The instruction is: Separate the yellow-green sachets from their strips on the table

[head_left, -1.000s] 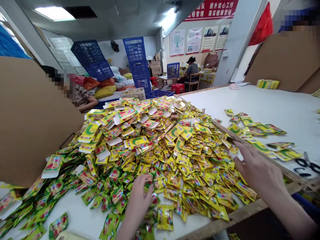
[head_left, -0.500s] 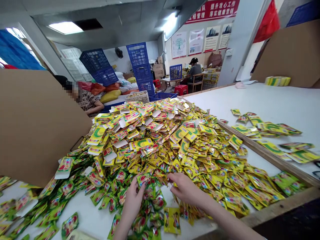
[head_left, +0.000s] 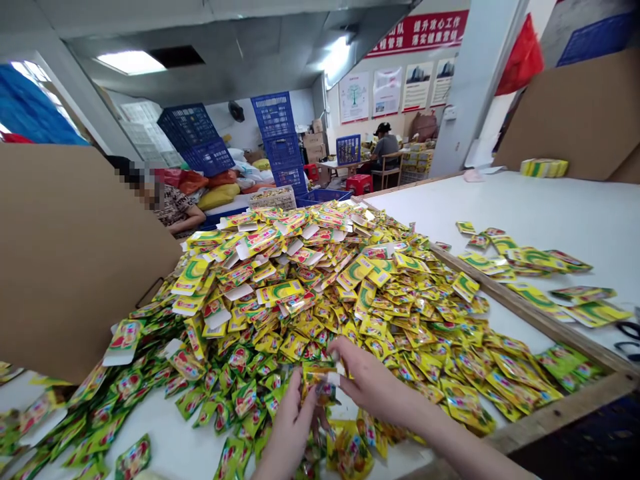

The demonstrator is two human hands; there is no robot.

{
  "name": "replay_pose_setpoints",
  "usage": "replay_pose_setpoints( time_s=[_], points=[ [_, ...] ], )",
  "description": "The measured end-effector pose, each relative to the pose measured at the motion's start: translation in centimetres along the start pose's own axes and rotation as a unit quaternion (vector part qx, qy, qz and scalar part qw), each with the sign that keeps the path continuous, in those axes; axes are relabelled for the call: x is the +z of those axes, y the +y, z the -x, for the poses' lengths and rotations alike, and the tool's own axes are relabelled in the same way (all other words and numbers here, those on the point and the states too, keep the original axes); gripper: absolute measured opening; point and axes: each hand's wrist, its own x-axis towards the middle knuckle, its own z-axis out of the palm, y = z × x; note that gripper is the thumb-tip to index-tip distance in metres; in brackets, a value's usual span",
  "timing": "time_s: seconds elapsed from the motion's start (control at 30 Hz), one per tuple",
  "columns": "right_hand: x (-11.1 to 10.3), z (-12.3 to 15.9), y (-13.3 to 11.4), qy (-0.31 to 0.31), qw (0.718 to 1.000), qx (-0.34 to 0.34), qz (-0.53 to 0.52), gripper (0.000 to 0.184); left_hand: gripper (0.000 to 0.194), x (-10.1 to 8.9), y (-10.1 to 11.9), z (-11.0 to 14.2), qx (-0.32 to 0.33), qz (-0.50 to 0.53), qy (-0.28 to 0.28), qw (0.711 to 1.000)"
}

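A big heap of yellow and green sachets [head_left: 320, 287] covers the white table [head_left: 525, 207]. At its near edge my left hand [head_left: 290, 427] and my right hand [head_left: 370, 380] meet over the pile. Both have their fingers pinched on a small bunch of sachets [head_left: 320, 380] held between them, just above the loose green sachets [head_left: 240, 400] on the table. More sachets hang below my hands near the table's front edge.
A brown cardboard sheet [head_left: 65, 253] stands at the left, another [head_left: 585, 120] at the back right. A wooden rail [head_left: 525, 313] divides the table; scattered sachets [head_left: 535, 267] and scissors [head_left: 630, 337] lie beyond it. A person [head_left: 170, 200] sits behind the heap, another person [head_left: 385, 143] far back by blue crates [head_left: 277, 137].
My right hand came in from the rail on the right to the near edge of the heap. Both hands have closed together on a bunch of sachets and lifted it slightly.
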Motion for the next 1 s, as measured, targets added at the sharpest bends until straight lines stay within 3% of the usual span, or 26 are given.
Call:
replay_pose_setpoints(
  time_s=[0.03,0.1,0.2,0.27,0.33,0.4,0.47,0.53,0.6,0.7,0.77,0.8,0.83,0.9,0.93,1.0],
  points=[
    [0.5,0.2,0.5,0.029,0.995,0.032,-0.091,0.047,0.063,0.4,0.4,0.1,-0.005,-0.012,-0.007,1.000],
    [1.6,0.5,1.3,0.024,0.955,0.086,-0.283,0.059,0.061,1.3,1.6,0.2,0.008,-0.067,-0.013,0.998],
    [2.3,0.9,2.3,0.026,0.891,0.109,-0.440,0.039,0.050,1.8,3.8,-0.5,0.083,-0.210,-0.027,0.974],
    [1.8,1.1,2.9,0.102,0.888,0.118,-0.432,0.033,0.046,0.9,5.3,-1.9,0.150,-0.306,-0.028,0.940],
    [0.9,1.6,3.6,0.153,0.895,0.132,-0.398,0.034,0.047,-1.2,6.5,-4.2,0.230,-0.407,0.044,0.883],
    [-0.1,2.2,4.3,0.165,0.901,0.145,-0.374,0.035,0.044,-3.9,7.4,-6.7,0.311,-0.522,0.194,0.770],
    [-0.7,2.8,4.5,0.165,0.908,0.148,-0.355,0.034,0.038,-6.4,7.8,-8.7,0.320,-0.550,0.238,0.734],
    [-1.0,3.4,4.2,0.162,0.934,0.132,-0.290,0.030,0.034,-7.9,7.9,-9.6,0.322,-0.557,0.236,0.728],
    [-1.2,3.7,3.4,0.147,0.967,0.102,-0.180,0.022,0.029,-8.2,7.9,-9.1,0.333,-0.564,0.223,0.722],
    [-1.5,3.6,1.9,0.094,0.994,0.046,-0.038,0.028,0.028,-6.9,8.1,-6.1,0.382,-0.543,0.139,0.735],
    [-1.8,3.2,1.1,0.055,0.998,0.002,-0.012,0.038,0.030,-6.0,8.1,-3.6,0.400,-0.492,0.033,0.772],
    [-1.8,3.0,0.7,0.044,0.999,-0.019,-0.020,0.040,0.032,-5.6,8.0,-2.6,0.389,-0.448,-0.007,0.805],
    [-1.7,2.8,0.4,0.036,0.998,-0.032,-0.047,0.038,0.034,-5.2,7.6,-1.7,0.363,-0.388,-0.019,0.847],
    [-1.0,2.5,-0.2,0.022,0.988,-0.022,-0.154,0.028,0.044,-4.3,6.3,-0.7,0.290,-0.215,0.018,0.932],
    [-0.5,2.4,-0.5,0.014,0.975,-0.004,-0.224,0.023,0.050,-3.7,5.3,-0.5,0.248,-0.116,0.039,0.961],
    [0.6,2.5,-1.0,-0.004,0.939,0.029,-0.343,0.020,0.061,-2.3,3.1,-0.5,0.162,0.057,0.040,0.984]
  ],
)
